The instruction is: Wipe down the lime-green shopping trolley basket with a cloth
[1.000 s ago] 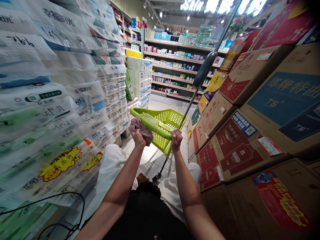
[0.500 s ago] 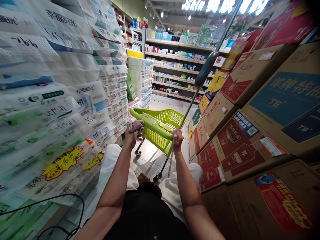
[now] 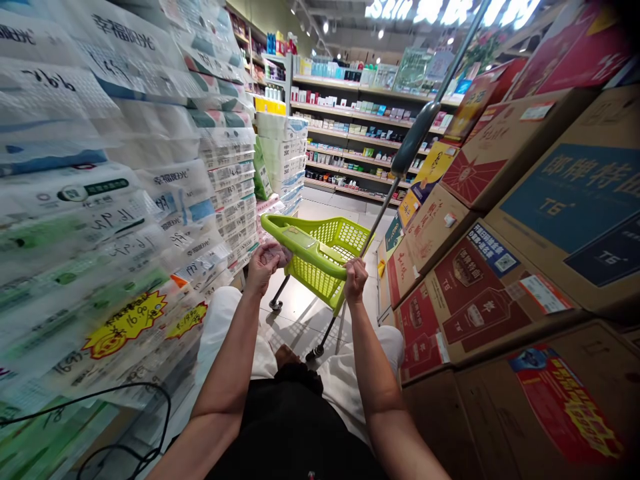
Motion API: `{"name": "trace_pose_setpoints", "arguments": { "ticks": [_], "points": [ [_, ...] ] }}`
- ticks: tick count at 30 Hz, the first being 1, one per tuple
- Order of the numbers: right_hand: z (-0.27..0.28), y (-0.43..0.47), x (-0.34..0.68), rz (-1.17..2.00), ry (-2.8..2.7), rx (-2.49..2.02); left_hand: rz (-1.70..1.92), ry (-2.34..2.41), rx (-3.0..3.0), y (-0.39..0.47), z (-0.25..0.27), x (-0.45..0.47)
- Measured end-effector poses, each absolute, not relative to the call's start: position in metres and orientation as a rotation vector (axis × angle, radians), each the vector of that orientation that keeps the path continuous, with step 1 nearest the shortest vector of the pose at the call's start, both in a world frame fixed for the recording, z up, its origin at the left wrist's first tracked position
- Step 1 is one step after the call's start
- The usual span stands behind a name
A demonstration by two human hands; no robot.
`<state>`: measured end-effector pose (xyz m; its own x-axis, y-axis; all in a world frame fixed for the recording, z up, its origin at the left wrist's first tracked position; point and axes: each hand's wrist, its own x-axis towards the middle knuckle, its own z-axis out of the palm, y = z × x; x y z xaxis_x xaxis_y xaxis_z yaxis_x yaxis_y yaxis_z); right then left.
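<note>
The green cart (image 3: pixel 324 283) is standing directly in front of me, its basket tilting towards the far shelves (image 3: pixel 350 86) and its lattice floor and walls showing inside. My left hand (image 3: pixel 262 268) is gripping a crumpled, dull pink cloth (image 3: pixel 281 254), fingers curling over it, just beside the left part of the cart's handle (image 3: pixel 327 264); I cannot tell whether the cloth is touching it. My right hand (image 3: pixel 355 280) is closing round the handle's right end, where a metal pole (image 3: pixel 384 203) is slanting up past a dark grip (image 3: pixel 413 143); whether my fist is taking in the pole too, I cannot tell. Printed cartons (image 3: pixel 473 287) are standing stacked on my right, what they are holding being hidden; plastic-wrapped packs (image 3: pixel 125 127) are rising on my left, and the shelves are carrying small boxes and bottles.

Compared with a second ago, my left hand is sitting further left, less cloth is showing, and a caster (image 3: pixel 275 305) is now appearing under the cart. My right hand is keeping its place.
</note>
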<state>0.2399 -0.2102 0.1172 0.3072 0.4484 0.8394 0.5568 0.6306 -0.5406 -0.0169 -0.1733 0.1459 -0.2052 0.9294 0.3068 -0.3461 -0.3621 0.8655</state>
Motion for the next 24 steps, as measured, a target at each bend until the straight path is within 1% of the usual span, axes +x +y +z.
{"name": "trace_pose_setpoints", "arguments": {
  "ticks": [2, 5, 7, 9, 14, 16, 19, 24],
  "points": [
    [0.117, -0.210, 0.240, -0.097, -1.316, -0.964, 1.827, 0.886, 1.066, -0.170, 0.147, -0.013],
    [0.118, -0.210, 0.240, -0.103, -1.323, -0.960, 2.063, 1.156, 1.031, -0.163, 0.156, -0.009],
    [0.118, -0.210, 0.239, -0.101, -1.323, -0.940, 2.211, 1.345, 1.087, -0.160, 0.164, -0.005],
    [0.118, -0.210, 0.239, -0.099, -1.323, -0.945, 2.278, 1.413, 1.217, -0.159, 0.170, 0.001],
    [0.119, -0.211, 0.239, -0.098, -1.313, -0.969, 2.046, 1.239, 1.455, -0.162, 0.165, 0.026],
    [0.119, -0.211, 0.240, -0.103, -1.313, -0.967, 2.016, 1.254, 1.491, -0.163, 0.161, 0.031],
    [0.119, -0.212, 0.240, -0.114, -1.317, -0.991, 1.975, 1.287, 1.565, -0.161, 0.158, 0.029],
    [0.119, -0.212, 0.240, -0.146, -1.314, -1.006, 1.789, 1.199, 1.635, -0.150, 0.160, 0.013]
  ]
}}
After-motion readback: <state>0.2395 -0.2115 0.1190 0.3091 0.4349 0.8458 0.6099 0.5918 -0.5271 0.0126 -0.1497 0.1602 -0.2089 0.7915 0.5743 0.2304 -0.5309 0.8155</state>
